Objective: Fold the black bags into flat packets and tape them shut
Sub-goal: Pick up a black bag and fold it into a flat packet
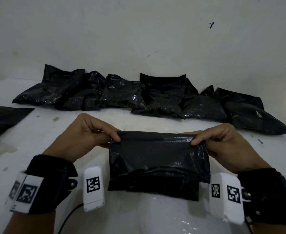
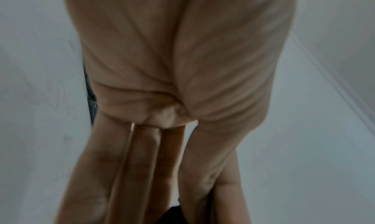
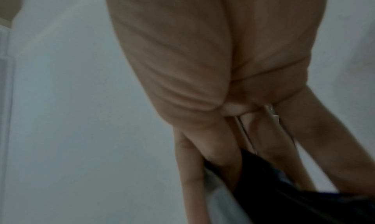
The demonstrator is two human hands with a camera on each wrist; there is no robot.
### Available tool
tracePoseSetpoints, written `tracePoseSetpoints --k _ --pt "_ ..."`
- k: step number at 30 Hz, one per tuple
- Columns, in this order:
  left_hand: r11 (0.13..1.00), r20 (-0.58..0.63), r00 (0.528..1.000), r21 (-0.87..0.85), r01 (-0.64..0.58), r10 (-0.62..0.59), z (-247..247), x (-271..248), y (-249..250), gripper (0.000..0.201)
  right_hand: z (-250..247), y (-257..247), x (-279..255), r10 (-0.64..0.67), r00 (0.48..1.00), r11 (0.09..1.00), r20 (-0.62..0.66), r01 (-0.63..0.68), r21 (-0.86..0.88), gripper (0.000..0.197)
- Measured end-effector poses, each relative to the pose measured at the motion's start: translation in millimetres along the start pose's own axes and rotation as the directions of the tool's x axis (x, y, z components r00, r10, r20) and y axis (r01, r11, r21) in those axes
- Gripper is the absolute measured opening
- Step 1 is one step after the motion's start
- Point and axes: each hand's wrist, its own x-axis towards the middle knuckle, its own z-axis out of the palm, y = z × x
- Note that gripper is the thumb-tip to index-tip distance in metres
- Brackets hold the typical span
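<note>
Two hands held a single black bag (image 1: 157, 159) up in front of the person, above the near edge of the white work surface (image 1: 54, 132). The left hand (image 1: 85, 137) pinched the bag's upper left corner between thumb and fingers, and the right hand (image 1: 223, 142) pinched the upper right corner in the same manner; the head view showed both grips closed on the plastic. The bag's top edge was stretched level between the two pinches, its body hung down in loose creases, and a lower layer appeared doubled beneath the front panel, though the exact number of layers could not be determined. The right wrist view confirmed black film (image 3: 284, 187) gripped between the fingers; the left wrist view showed only a dark sliver at the fingertips. The step in hand was judged to be the folding of this bag, with the fold not yet pressed flat and no tape applied. The next move would call for lowering the bag onto the surface, bringing the held edge over evenly, and keeping both corners aligned so that the packet lies square; thin film of this kind is likely to slip or spring open unless held down. No tape roll was visible in any view. Beyond the hands, a row of black bags (image 1: 138, 95) lay along the base of the white wall (image 1: 138, 31), overlapping one another, and one further black bag (image 1: 2, 120) lay apart at the left edge.
</note>
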Motion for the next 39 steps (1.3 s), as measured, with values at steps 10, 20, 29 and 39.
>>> tracePoseSetpoints --k 10,20,29,39 --pt "0.992 -0.002 0.995 0.073 0.103 -0.103 1 -5 0 0.032 3 -8 -3 0.167 0.985 0.964 0.031 -0.157 -0.213 0.059" --pt "0.997 -0.074 0.994 0.012 0.081 -0.080 9 -2 -2 0.015 3 -7 2 0.233 0.972 0.972 0.030 -0.232 -0.037 0.034" --pt "0.992 -0.268 0.963 -0.121 -0.030 -0.003 22 8 -9 0.034 17 4 9 -0.018 0.987 0.995 -0.161 0.002 -0.103 0.053" --pt "0.966 -0.053 0.993 -0.243 0.091 -0.107 23 6 -3 0.061 28 -7 7 -0.026 0.971 0.988 -0.238 0.061 0.139 0.025"
